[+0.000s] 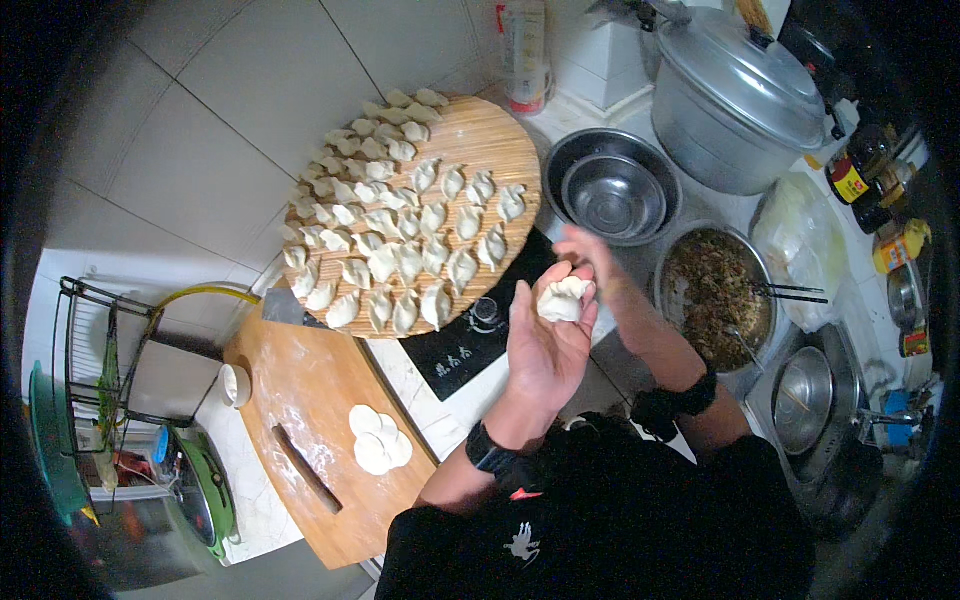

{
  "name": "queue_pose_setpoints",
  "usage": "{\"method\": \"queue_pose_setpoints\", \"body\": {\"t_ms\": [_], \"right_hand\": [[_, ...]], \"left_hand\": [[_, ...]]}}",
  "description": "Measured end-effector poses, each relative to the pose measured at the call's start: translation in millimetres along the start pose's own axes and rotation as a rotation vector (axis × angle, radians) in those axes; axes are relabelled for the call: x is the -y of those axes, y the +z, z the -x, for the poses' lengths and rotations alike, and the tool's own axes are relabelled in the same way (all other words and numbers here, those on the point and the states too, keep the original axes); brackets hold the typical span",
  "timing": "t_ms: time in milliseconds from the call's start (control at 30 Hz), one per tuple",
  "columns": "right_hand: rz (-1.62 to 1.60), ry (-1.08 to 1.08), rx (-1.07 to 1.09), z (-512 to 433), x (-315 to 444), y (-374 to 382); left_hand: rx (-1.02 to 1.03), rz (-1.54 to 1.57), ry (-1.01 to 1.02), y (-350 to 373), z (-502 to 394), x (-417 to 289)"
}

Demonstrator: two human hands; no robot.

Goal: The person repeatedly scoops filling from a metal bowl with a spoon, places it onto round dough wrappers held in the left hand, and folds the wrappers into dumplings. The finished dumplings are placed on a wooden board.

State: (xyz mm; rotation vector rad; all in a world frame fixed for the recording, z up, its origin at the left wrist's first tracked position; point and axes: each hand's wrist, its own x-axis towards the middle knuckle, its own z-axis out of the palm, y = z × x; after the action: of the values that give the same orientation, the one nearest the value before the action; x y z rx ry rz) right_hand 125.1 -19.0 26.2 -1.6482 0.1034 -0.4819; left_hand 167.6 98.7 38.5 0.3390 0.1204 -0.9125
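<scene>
My left hand (551,345) is palm up, with a pleated white dumpling (564,300) resting on its fingers. Just beyond it, my right hand (589,259) is blurred and partly hidden by the left fingertips; its fingers look apart and nothing shows in them. A round slatted board (487,139) bears many shaped dumplings in rows, to the left of both hands. On a floured wooden board (315,390) lie several round dough wrappers (381,442) in an overlapping pile, beside a dark rolling pin (306,469).
A metal bowl of minced filling (712,292), with chopsticks (791,292) in it, stands at right. Nested metal bowls (615,191) and a large lidded pot (739,105) are behind. Under the slatted board is a black cooktop (450,360). A sink (844,375) sits far right.
</scene>
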Motion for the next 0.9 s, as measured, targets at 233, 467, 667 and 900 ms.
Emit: {"method": "queue_pose_setpoints", "body": {"t_ms": [233, 467, 667, 900], "right_hand": [[-0.134, 0.018, -0.088, 0.8, -13.0, -32.6], [-0.117, 0.158, -0.111, -0.5, 6.3, -56.5], [0.03, 0.267, -0.08, 0.6, 11.1, -67.3], [0.002, 0.184, -0.12, -0.7, -7.1, -68.9]], "left_hand": [[-0.082, -0.243, 0.015, 25.5, -11.3, -72.3], [-0.203, -0.734, 0.451, 51.4, -76.4, -172.6], [-0.285, -1.215, 0.426, 21.2, -149.6, -223.8], [-0.39, -2.172, 0.804, 0.5, -175.6, -239.2]]}}
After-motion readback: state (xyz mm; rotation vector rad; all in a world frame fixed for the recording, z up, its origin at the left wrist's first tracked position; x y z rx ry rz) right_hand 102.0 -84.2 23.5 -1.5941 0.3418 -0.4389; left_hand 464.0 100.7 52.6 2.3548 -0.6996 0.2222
